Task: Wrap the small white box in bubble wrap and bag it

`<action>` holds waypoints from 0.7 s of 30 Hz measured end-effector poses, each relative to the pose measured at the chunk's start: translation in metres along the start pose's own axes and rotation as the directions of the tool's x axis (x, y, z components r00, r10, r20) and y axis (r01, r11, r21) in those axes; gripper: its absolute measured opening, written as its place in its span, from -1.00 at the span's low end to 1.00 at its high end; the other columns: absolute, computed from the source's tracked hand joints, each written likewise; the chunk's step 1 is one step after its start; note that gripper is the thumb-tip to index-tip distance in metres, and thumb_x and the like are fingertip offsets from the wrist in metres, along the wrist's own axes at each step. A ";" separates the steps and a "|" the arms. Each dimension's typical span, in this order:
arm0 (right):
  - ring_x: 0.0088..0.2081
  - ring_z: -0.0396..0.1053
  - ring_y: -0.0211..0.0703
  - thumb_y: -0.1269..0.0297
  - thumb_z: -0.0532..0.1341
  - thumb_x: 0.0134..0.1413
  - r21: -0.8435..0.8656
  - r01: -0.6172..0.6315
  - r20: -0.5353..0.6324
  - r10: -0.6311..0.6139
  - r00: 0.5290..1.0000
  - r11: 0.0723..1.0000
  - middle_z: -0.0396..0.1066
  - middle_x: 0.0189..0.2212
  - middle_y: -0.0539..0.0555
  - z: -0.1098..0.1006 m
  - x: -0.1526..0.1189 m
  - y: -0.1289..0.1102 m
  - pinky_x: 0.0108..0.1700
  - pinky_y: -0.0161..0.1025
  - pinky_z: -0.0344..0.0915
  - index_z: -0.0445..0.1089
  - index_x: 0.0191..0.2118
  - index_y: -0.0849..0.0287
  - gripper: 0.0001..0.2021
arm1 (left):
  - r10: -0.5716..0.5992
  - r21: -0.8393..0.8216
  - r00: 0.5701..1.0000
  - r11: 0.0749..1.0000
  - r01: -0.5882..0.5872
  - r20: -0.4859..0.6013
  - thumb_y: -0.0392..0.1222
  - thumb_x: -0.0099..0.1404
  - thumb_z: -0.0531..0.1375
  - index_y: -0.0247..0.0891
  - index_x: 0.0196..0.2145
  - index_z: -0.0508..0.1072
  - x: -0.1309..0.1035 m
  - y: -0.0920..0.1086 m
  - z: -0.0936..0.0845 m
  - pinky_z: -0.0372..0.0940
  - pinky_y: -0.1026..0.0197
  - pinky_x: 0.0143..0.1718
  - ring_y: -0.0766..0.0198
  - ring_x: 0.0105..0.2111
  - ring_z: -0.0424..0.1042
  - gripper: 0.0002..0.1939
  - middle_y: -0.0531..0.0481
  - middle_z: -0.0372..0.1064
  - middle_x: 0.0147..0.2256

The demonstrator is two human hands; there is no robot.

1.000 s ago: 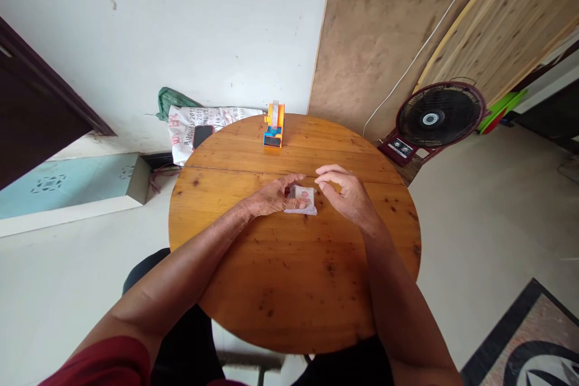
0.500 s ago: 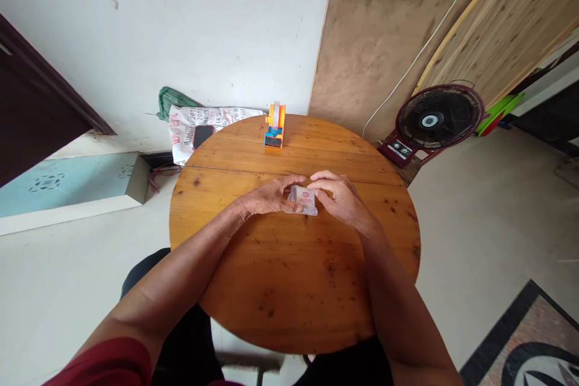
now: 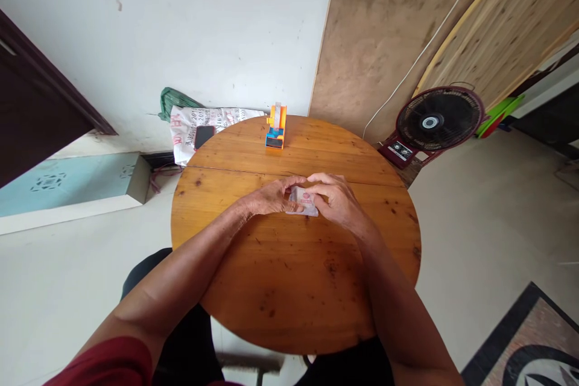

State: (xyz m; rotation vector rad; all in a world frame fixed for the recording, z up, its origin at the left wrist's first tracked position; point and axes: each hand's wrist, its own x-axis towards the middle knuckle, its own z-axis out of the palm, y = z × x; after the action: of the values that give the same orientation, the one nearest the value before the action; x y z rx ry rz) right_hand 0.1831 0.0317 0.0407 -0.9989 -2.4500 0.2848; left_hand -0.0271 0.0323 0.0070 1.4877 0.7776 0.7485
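– What's the biggest thing there?
– The round wooden table (image 3: 289, 277), with a fan (image 3: 438, 117) past its edge at 2 o'clock.
– And the hands?
– The left hand (image 3: 270, 196) is at the packet's 9 o'clock, thumb and fingers spread around that side; the right hand (image 3: 337, 198) is at 3, fingers bent over it. Can't tell if either pinches.
– Smaller things?
– A tape dispenser (image 3: 276, 128) near the table's 12 o'clock, then the clear, red-printed packet (image 3: 306, 205) between the hands.
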 end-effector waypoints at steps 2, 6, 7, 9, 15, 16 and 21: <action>-0.04 0.42 -0.07 0.44 0.13 0.12 0.085 -0.025 -0.056 0.030 0.998 0.996 0.47 -0.05 0.05 -0.002 0.001 0.002 0.05 -0.07 0.25 0.55 -0.23 0.06 -0.75 | -0.011 0.011 1.000 1.000 0.011 -0.001 -0.14 -0.01 0.42 -0.20 0.13 0.36 0.000 0.000 0.000 0.33 0.13 -0.08 0.17 -0.12 0.43 -0.27 -0.11 0.44 -0.08; -0.02 0.43 -0.08 0.43 0.14 0.11 0.167 -0.078 -0.120 0.099 0.988 0.983 0.48 -0.06 0.07 -0.006 0.002 0.007 0.07 -0.07 0.27 0.53 -0.25 0.07 -0.78 | -0.029 0.021 1.000 0.999 0.028 0.013 -0.14 0.01 0.41 -0.22 0.14 0.34 0.000 -0.002 0.000 0.33 0.13 -0.09 0.17 -0.12 0.43 -0.28 -0.12 0.43 -0.09; -0.02 0.43 -0.08 0.42 0.14 0.11 0.162 -0.089 -0.119 0.109 0.987 0.983 0.48 -0.06 0.07 -0.006 0.002 0.009 0.08 -0.07 0.27 0.53 -0.26 0.08 -0.78 | -0.034 0.023 0.999 0.999 0.034 0.010 -0.14 0.02 0.40 -0.22 0.15 0.33 0.000 -0.002 0.000 0.33 0.13 -0.09 0.17 -0.12 0.43 -0.27 -0.13 0.43 -0.07; -0.03 0.44 -0.06 0.41 0.14 0.11 0.148 -0.114 -0.113 0.132 0.985 0.982 0.48 -0.06 0.07 -0.006 0.001 0.012 0.07 -0.06 0.28 0.53 -0.27 0.08 -0.80 | -0.051 0.022 0.999 0.998 0.051 -0.018 -0.15 0.02 0.39 -0.21 0.16 0.31 -0.001 -0.002 -0.001 0.33 0.11 -0.07 0.14 -0.08 0.42 -0.26 -0.16 0.39 0.01; -0.03 0.45 -0.06 0.37 0.15 0.11 0.149 -0.215 0.023 0.214 0.977 0.965 0.49 -0.07 0.07 -0.015 -0.002 0.014 0.07 -0.07 0.30 0.51 -0.19 0.09 -0.79 | -0.079 -0.031 0.985 0.997 0.075 -0.152 -0.16 0.00 0.35 -0.24 0.12 0.37 0.000 -0.004 -0.007 0.27 -0.02 0.06 0.02 0.05 0.38 -0.31 -0.22 0.35 0.11; -0.01 0.44 -0.05 0.36 0.16 0.11 0.145 -0.247 0.066 0.239 0.969 0.958 0.49 -0.05 0.08 -0.017 -0.002 0.012 0.07 -0.06 0.30 0.49 -0.12 0.09 -0.77 | -0.077 -0.033 0.981 0.997 0.072 -0.179 -0.13 0.00 0.35 -0.26 0.10 0.39 0.000 -0.005 -0.008 0.26 -0.03 0.08 0.01 0.04 0.39 -0.33 -0.21 0.39 0.08; 0.14 0.33 0.03 0.23 0.28 0.03 0.125 -0.331 0.234 0.296 0.926 0.935 0.37 0.14 0.14 -0.018 -0.004 0.004 0.16 -0.02 0.24 0.31 0.16 0.05 -0.47 | -0.099 0.019 0.948 0.994 0.110 -0.304 0.00 0.01 0.33 -0.34 0.00 0.46 0.003 -0.008 -0.013 0.26 -0.04 0.06 0.02 -0.07 0.45 -0.39 -0.17 0.49 -0.07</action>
State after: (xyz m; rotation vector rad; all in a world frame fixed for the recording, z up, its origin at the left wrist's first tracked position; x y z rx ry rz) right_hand 0.1974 0.0323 0.0535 -1.3482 -2.3919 0.7224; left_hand -0.0363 0.0419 -0.0007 1.3671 1.0983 0.8978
